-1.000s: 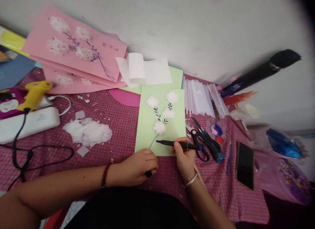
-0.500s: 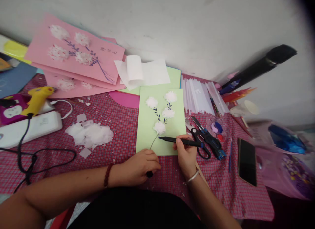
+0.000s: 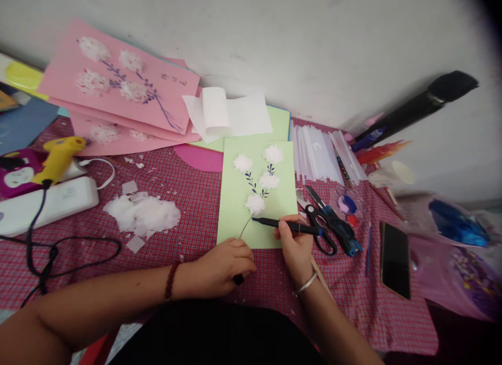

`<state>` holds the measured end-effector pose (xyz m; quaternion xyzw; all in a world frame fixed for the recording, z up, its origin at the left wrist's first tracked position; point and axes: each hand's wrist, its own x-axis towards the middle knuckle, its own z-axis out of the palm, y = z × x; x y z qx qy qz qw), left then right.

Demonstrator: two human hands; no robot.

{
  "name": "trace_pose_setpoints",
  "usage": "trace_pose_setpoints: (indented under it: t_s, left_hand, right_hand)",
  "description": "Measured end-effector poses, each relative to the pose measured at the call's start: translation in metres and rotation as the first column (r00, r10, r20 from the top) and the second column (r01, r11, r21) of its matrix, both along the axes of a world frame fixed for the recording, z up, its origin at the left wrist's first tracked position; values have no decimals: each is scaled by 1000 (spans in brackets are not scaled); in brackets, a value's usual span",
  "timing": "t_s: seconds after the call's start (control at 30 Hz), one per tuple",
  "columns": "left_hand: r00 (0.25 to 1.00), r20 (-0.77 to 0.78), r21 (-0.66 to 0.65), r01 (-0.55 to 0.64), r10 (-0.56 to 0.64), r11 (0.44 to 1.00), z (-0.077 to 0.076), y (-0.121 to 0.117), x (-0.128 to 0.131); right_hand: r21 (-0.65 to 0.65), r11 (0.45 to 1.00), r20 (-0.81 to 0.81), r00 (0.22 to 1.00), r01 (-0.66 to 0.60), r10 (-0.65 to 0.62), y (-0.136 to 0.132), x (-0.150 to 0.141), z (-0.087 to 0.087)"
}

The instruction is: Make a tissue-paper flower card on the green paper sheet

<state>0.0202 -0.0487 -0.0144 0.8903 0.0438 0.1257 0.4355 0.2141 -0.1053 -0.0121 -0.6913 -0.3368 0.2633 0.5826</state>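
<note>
A light green sheet (image 3: pixel 235 229) lies before me with several fluffy white paper flowers (image 3: pixel 255 203) stuck on it and dark leaf sprigs drawn between them. From the lowest flower a thin dark stem line runs down toward my left hand. My right hand (image 3: pixel 297 244) is closed around a black marker (image 3: pixel 269 223), held nearly level, its tip over or on the sheet close to that stem; contact is unclear. My left hand (image 3: pixel 224 265) rests curled at the sheet's lower left edge, with a small black cap-like piece (image 3: pixel 238 278) between its fingers.
Scissors (image 3: pixel 321 224) and a utility knife (image 3: pixel 341 231) lie right of the sheet, a phone (image 3: pixel 395 260) beyond. White paper scraps (image 3: pixel 143 213), a yellow glue gun (image 3: pixel 58 156) and a power strip (image 3: pixel 58 203) are left. Pink flower cards (image 3: pixel 164 101) lean behind.
The view has shifted very slightly. Both hands and the marker hold almost the same place over the sheet, and the drawing looks the same.
</note>
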Motion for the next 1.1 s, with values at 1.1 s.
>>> trace_pose_setpoints:
  t_s: [1.1]
  left_hand:
    - [998,-51,41,30,-28,999,2,1,0]
  right_hand:
    - [-9,997,14,997,-76,76,-5,-3,4]
